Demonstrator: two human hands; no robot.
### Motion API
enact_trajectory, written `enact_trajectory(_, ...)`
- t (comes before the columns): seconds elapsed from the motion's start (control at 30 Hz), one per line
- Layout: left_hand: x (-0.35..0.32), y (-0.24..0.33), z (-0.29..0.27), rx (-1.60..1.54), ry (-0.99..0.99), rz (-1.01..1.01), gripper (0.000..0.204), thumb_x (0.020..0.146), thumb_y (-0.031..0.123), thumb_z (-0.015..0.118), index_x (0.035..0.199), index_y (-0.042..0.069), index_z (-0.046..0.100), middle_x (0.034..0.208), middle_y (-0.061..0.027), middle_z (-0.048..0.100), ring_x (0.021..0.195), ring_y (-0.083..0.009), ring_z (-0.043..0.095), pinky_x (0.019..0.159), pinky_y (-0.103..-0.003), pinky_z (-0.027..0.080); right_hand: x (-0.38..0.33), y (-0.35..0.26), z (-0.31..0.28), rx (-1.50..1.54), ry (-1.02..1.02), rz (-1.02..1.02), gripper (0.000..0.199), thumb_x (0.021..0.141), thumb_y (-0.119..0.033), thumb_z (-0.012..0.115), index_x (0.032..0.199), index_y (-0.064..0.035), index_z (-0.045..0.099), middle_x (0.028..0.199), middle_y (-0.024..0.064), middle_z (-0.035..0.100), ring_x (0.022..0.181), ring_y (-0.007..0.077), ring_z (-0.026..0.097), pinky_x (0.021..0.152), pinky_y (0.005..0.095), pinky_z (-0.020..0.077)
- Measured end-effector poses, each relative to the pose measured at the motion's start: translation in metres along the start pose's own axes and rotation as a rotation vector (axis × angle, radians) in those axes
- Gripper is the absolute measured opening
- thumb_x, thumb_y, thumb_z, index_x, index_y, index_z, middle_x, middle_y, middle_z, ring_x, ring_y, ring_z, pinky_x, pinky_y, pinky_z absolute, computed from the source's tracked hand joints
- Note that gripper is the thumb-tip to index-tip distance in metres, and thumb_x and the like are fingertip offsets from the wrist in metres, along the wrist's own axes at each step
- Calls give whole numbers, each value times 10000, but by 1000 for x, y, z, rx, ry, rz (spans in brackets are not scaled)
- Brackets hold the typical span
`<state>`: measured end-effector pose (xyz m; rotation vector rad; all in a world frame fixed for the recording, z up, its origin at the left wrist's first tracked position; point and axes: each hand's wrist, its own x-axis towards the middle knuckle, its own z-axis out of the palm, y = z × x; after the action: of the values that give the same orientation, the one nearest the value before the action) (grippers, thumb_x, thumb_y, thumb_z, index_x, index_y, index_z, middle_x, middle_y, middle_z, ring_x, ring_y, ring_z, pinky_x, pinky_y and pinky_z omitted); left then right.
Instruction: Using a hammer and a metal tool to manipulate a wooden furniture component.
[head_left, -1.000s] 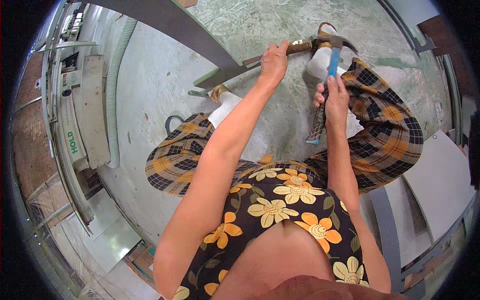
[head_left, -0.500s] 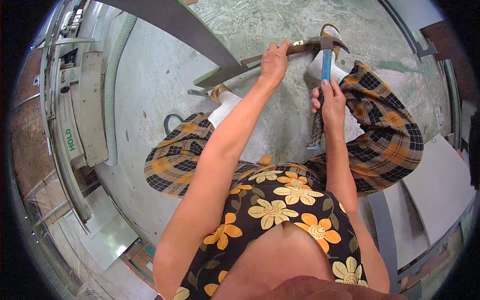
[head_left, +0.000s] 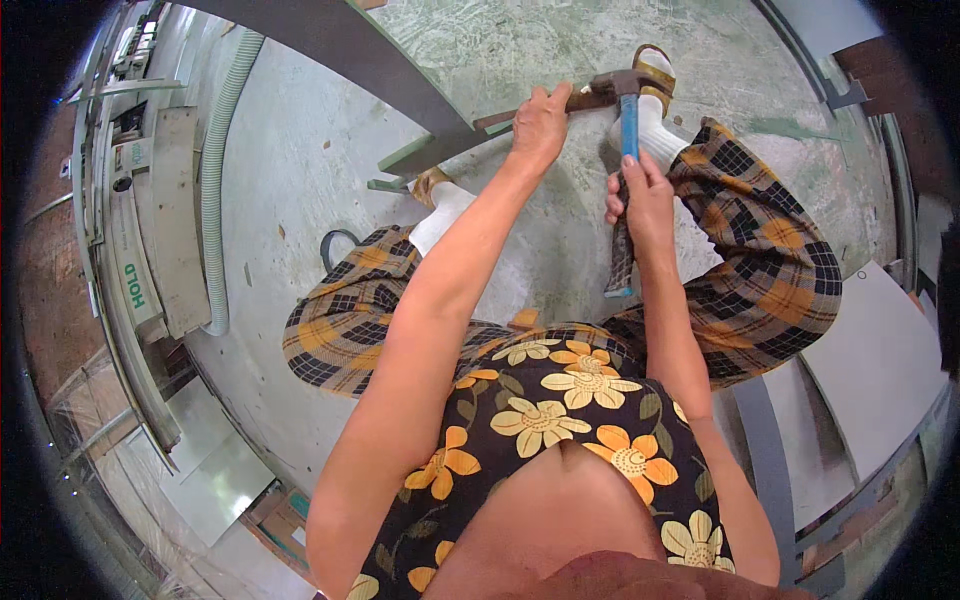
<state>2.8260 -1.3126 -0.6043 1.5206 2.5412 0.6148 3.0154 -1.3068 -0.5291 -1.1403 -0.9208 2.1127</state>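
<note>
The left arm reaches forward and inward over the floor [head_left: 320,175], nearly straight, with only a slight bend at the elbow. At its end the left hand [head_left: 540,127] is wrapped round a chisel [head_left: 588,101], knuckles up, gripping it about midway. The chisel lies crosswise: its flat blade points left to the end of a grey board [head_left: 390,60], and its handle sticks out to the right of the fist. Whether the blade's tip touches the board cannot be told.

The right arm comes up close to the body's right side, a little bent, its forearm pointing forward. The right hand [head_left: 645,205] is closed round the dark grip of a hammer [head_left: 629,128], the thumb laid up along the handle. The hammer stands about square to the chisel, its head right at the end of the chisel's handle; whether they touch cannot be told.

The person's knees are bent and spread wide in checked trousers [head_left: 770,260]. The right foot [head_left: 655,70] is just beyond the hammer head, the left foot [head_left: 428,188] near the board's end. Along the floor's left edge runs a ribbed hose [head_left: 216,180].
</note>
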Motion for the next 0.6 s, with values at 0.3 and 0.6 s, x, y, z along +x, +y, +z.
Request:
enact_trajectory(0.3, 26, -18, -58, -289, 180, 85, 404, 784, 115, 694, 1165, 44, 578, 980, -195, 671, 921, -303, 664, 803, -370, 497, -11, -29, 3, 48, -2, -322, 213, 1001, -189, 490, 1131, -30, 545, 719, 13, 531, 485, 64, 463, 419, 226, 409)
enact_trajectory(0.6, 46, -4, -65, -810, 178, 8, 405, 777, 106, 731, 1124, 5, 546, 930, -131, 673, 862, -169, 655, 772, -330, 516, -13, -32, 2, -16, 45, -343, 339, 997, -164, 503, 1309, -31, 497, 713, 17, 529, 487, 62, 457, 423, 213, 389)
